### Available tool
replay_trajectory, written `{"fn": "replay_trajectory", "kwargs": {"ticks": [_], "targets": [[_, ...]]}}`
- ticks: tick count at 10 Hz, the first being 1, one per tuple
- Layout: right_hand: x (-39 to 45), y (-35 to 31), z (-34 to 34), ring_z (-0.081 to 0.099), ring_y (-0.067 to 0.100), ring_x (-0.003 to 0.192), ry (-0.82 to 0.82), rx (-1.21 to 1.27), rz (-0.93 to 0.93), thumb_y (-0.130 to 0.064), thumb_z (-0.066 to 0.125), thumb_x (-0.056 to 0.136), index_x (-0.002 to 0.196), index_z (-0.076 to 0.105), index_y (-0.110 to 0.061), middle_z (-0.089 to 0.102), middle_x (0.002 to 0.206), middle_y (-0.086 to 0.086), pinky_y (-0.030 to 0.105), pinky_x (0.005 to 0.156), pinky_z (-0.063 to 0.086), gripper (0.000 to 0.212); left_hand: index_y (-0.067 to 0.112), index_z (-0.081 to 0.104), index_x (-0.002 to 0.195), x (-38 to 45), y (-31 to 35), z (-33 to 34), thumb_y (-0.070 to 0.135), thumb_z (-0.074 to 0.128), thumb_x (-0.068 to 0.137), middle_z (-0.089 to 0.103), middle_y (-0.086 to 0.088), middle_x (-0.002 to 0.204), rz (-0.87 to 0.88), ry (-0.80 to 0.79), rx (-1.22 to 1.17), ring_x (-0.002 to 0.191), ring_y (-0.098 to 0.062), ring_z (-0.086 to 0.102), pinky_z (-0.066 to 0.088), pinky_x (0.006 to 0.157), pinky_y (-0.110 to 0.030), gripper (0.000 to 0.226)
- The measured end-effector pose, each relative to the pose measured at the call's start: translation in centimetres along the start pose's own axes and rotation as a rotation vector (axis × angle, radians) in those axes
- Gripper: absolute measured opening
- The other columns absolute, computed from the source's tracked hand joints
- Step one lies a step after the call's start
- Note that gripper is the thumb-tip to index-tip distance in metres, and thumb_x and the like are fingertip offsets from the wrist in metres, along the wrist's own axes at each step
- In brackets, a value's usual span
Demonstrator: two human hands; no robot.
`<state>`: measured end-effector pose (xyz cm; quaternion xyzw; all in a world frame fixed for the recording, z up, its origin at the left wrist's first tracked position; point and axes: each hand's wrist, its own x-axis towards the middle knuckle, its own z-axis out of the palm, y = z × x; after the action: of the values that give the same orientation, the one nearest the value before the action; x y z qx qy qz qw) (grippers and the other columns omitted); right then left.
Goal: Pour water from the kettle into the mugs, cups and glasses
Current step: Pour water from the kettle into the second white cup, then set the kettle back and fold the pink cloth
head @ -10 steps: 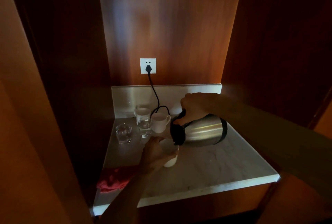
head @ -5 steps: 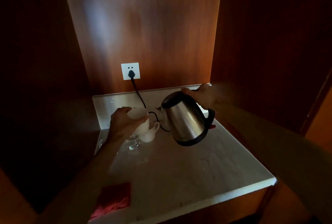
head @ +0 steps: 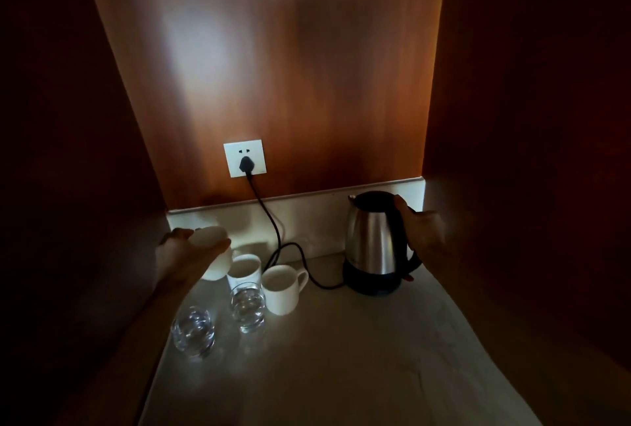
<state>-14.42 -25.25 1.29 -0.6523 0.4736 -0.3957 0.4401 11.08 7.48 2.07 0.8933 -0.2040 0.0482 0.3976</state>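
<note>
The steel kettle (head: 373,241) stands upright on its black base (head: 372,280) at the back right of the marble counter (head: 341,364). My right hand (head: 421,231) is wrapped around its black handle. My left hand (head: 186,256) grips a white cup (head: 213,255) at the back left, low over the counter beside the wall. Two white mugs (head: 244,270) (head: 282,289) stand next to it. In front of them are two glasses (head: 248,306) (head: 193,330) holding water.
A black cord (head: 273,234) runs from the wall socket (head: 244,157) down behind the mugs to the kettle base. Dark wooden walls close in on the left, right and back. The front half of the counter is bare marble.
The kettle went from tilted over the cup to upright on its base at the back right. My left hand carried the white cup from the counter's front to the back left.
</note>
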Motion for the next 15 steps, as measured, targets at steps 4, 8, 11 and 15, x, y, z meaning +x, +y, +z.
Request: {"fn": "replay_trajectory", "kwargs": {"ticks": [4,8,11,15], "targets": [[2.4,3.4,3.5,0.052,0.013,0.052,-0.050,0.065,-0.017,-0.075,0.064,0.072,0.051,0.050,-0.025,0.049,0.050,-0.007,0.024,0.058,0.042,0.056,0.008,0.068,0.111,2.3,-6.6,3.6,0.057,0.088,0.060,0.071,-0.021,0.104,-0.306,0.079,-0.048,0.096,-0.037,0.069,0.056,0.087,-0.045,0.074],[2.3,4.3,2.9,0.057,0.020,0.045,0.004,0.005,-0.093,-0.072,0.064,0.076,0.041,0.050,-0.011,0.050,0.038,0.000,0.032,0.062,0.050,0.072,0.008,0.068,0.109,3.5,-9.2,6.6,0.066,0.083,0.058,0.070,-0.021,0.104,-0.432,0.021,0.135,0.098,-0.039,0.068,0.056,0.089,-0.046,0.078],[0.7,3.3,3.0,0.042,0.008,0.036,0.049,-0.045,-0.106,-0.059,0.067,0.085,0.038,0.038,-0.017,0.034,0.026,-0.010,0.024,0.046,0.036,0.069,0.021,0.071,0.101,3.3,-10.2,7.3,0.077,0.063,0.046,0.070,-0.011,0.102,-0.383,-0.042,0.076,0.099,-0.034,0.066,0.055,0.090,-0.048,0.079],[1.0,4.3,2.3,0.065,0.026,0.066,-0.016,-0.216,-0.062,-0.081,0.047,0.081,0.053,0.060,-0.010,0.064,0.059,0.007,0.035,0.072,0.051,0.077,0.015,0.067,0.091,5.3,-14.2,8.3,0.074,0.065,0.063,0.067,0.001,0.076,-0.151,-0.264,-0.044,0.073,-0.019,0.063,0.054,0.071,-0.039,0.065]]}}
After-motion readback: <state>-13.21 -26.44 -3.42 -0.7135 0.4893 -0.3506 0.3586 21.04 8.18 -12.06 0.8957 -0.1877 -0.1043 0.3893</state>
